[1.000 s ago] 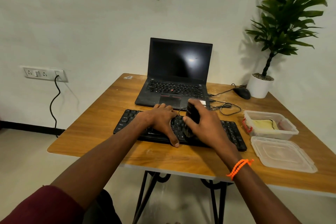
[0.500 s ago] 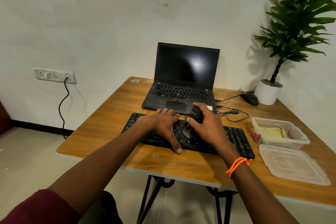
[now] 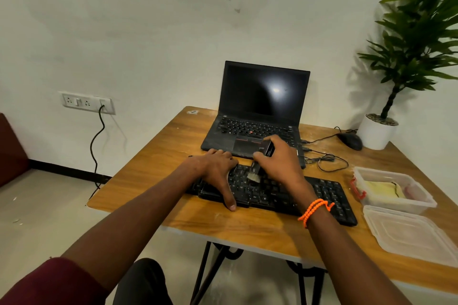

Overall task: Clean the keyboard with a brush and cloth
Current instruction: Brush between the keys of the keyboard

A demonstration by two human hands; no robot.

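Your right hand (image 3: pixel 280 161) clenched the brush (image 3: pixel 256 171), bristles down on the keyboard's (image 3: pixel 322 193) middle keys. Your left hand (image 3: pixel 218 171) lay flat, steadying its nine-o'clock end. You were mid-brushing, I'd judge; next came the three-o'clock keys, then the cloth (image 3: pixel 381 189) in the tub (image 3: pixel 396 205).

The left hand (image 3: pixel 218 171) rests flat on the keyboard (image 3: pixel 285 193), thumb at its near edge. The right hand (image 3: pixel 280 161) grips a brush (image 3: pixel 257 168), pale bristles touching the keys. A laptop (image 3: pixel 257 116) stands open behind on the table (image 3: pixel 153 176).
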